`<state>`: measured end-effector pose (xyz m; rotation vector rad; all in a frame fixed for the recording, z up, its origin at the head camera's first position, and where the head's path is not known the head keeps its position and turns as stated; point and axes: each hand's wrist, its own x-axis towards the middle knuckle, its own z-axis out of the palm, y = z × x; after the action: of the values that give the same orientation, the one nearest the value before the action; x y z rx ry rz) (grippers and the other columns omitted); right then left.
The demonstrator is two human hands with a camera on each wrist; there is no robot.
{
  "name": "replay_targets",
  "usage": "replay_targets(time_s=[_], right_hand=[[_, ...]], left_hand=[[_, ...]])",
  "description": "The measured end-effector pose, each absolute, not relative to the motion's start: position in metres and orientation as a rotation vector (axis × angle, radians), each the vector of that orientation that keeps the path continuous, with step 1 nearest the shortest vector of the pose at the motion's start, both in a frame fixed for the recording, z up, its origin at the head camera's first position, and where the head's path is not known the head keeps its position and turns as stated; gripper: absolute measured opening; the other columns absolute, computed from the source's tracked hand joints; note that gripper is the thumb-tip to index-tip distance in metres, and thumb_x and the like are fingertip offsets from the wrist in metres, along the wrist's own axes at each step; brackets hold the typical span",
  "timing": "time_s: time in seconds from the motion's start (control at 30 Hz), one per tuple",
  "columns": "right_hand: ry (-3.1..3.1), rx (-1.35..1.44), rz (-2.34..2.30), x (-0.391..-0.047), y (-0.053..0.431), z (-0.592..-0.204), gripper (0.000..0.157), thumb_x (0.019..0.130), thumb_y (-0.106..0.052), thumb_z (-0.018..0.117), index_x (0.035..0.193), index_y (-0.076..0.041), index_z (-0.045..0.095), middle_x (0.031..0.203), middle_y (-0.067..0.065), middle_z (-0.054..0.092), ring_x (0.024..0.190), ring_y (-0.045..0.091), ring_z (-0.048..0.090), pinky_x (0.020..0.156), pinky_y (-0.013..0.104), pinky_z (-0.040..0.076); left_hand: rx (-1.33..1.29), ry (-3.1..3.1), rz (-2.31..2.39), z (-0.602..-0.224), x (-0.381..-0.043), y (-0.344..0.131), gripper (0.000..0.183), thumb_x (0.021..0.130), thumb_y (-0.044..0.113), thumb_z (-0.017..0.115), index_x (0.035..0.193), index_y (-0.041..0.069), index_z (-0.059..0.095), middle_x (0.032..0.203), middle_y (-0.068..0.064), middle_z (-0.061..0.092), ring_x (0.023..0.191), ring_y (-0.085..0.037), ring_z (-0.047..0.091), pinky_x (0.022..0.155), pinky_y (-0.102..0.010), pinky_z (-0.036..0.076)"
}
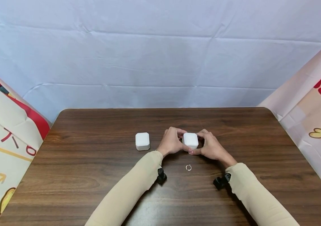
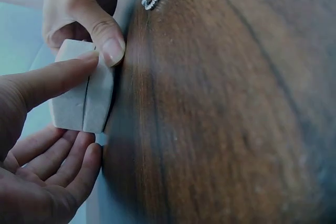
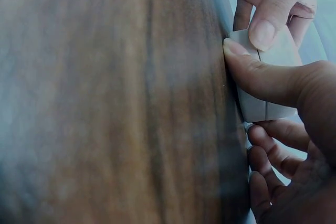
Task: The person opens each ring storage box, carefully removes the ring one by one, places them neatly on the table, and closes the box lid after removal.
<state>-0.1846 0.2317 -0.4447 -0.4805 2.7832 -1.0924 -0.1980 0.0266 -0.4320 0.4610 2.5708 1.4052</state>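
Note:
A small white jewelry box [image 1: 190, 139] with chamfered corners sits on the table between both hands, its lid down. My left hand [image 1: 171, 141] grips it from the left, thumb on the near face and the other fingers curled along the side. From the right, my right hand [image 1: 212, 146] holds the same box, thumb at the lower part of the near face. In the left wrist view, a thin dark seam runs across the box [image 2: 71, 109], and the left thumb [image 2: 63, 77] lies at it. Nearer the body lies a small stone-studded ring [image 1: 186, 168].
A second white box [image 1: 142, 141] of like shape stands left of the left hand, lid down. The wooden table [image 1: 78, 163] ends at a back edge before a pale cloth backdrop [image 1: 149, 62]. Black wrist cameras [image 1: 161, 176] are strapped over the sleeves.

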Motion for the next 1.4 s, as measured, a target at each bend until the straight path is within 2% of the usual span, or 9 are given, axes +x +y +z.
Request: replay_targets(time_s=[0.23, 0.43, 0.67, 1.07, 1.23, 1.4], right_hand=[[2.796, -0.490, -1.084, -0.186, 0.231, -0.446, 0.060, 0.069, -0.020, 0.097, 0.120, -0.003, 0.071, 0.104, 0.009, 0.058, 0.096, 0.027, 0.053, 0.082, 0.041, 0.043], [2.791, -0.499, -1.084, -0.185, 0.231, -0.446, 0.060, 0.070, -0.020, 0.096, 0.121, -0.001, 0.071, 0.104, 0.009, 0.058, 0.096, 0.027, 0.053, 0.082, 0.041, 0.043], [2.786, -0.516, -1.096, -0.183, 0.231, -0.445, 0.057, 0.072, -0.020, 0.095, 0.120, 0.000, 0.071, 0.103, 0.010, 0.058, 0.096, 0.027, 0.053, 0.081, 0.041, 0.044], [2.809, -0.569, -1.054, -0.186, 0.233, -0.441, 0.057, 0.073, -0.025, 0.094, 0.117, 0.002, 0.071, 0.102, 0.010, 0.060, 0.093, 0.026, 0.055, 0.079, 0.040, 0.044], [2.830, -0.577, -1.024, -0.185, 0.234, -0.441, 0.059, 0.072, -0.027, 0.095, 0.117, 0.004, 0.070, 0.102, 0.011, 0.060, 0.094, 0.027, 0.056, 0.079, 0.042, 0.045], [2.827, -0.519, -0.969, -0.180, 0.237, -0.436, 0.071, 0.072, -0.029, 0.095, 0.126, 0.005, 0.065, 0.109, 0.014, 0.059, 0.102, 0.032, 0.058, 0.084, 0.049, 0.048]], left_hand=[[0.451, 2.602, 1.351, -0.430, -0.198, 0.026, 0.060, 0.065, 0.020, 0.099, 0.118, 0.008, 0.075, 0.099, 0.000, 0.074, 0.097, -0.019, 0.066, 0.083, -0.026, 0.050], [0.446, 2.612, 1.307, -0.430, -0.196, 0.027, 0.062, 0.065, 0.023, 0.099, 0.121, 0.010, 0.074, 0.101, 0.001, 0.074, 0.108, -0.022, 0.056, 0.092, -0.033, 0.044], [0.466, 2.631, 1.259, -0.430, -0.195, 0.029, 0.065, 0.065, 0.023, 0.099, 0.123, 0.008, 0.073, 0.104, -0.001, 0.073, 0.107, -0.024, 0.052, 0.096, -0.038, 0.041], [0.534, 2.652, 1.210, -0.431, -0.195, 0.031, 0.068, 0.068, 0.024, 0.098, 0.126, 0.005, 0.069, 0.111, -0.004, 0.071, 0.103, -0.020, 0.063, 0.086, -0.027, 0.050], [0.576, 2.663, 1.154, -0.428, -0.193, 0.027, 0.074, 0.069, 0.023, 0.097, 0.132, 0.003, 0.064, 0.121, -0.008, 0.069, 0.109, -0.020, 0.064, 0.091, -0.028, 0.051], [0.587, 2.694, 1.070, -0.413, -0.189, 0.013, 0.077, 0.075, 0.023, 0.093, 0.140, 0.005, 0.058, 0.129, -0.009, 0.065, 0.118, -0.023, 0.060, 0.101, -0.036, 0.046]])
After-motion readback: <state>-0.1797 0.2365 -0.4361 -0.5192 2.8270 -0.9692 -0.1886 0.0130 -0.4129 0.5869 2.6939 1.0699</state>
